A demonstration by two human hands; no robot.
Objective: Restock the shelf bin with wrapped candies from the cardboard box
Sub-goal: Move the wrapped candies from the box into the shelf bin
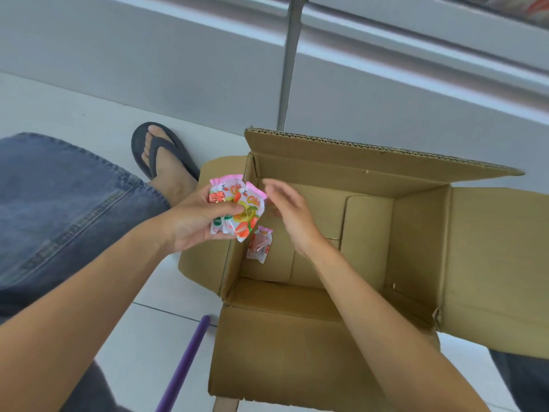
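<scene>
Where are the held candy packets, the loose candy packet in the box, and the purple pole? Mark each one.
held candy packets (249, 212): head view, printed front of the bunch.
loose candy packet (260, 244): head view, middle of its wrapper.
purple pole (184, 364): head view, midway along its shaft.

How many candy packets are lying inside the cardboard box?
1. The candy packet lies on the cardboard box floor near its left wall; the right hand and arm may hide more.
</scene>
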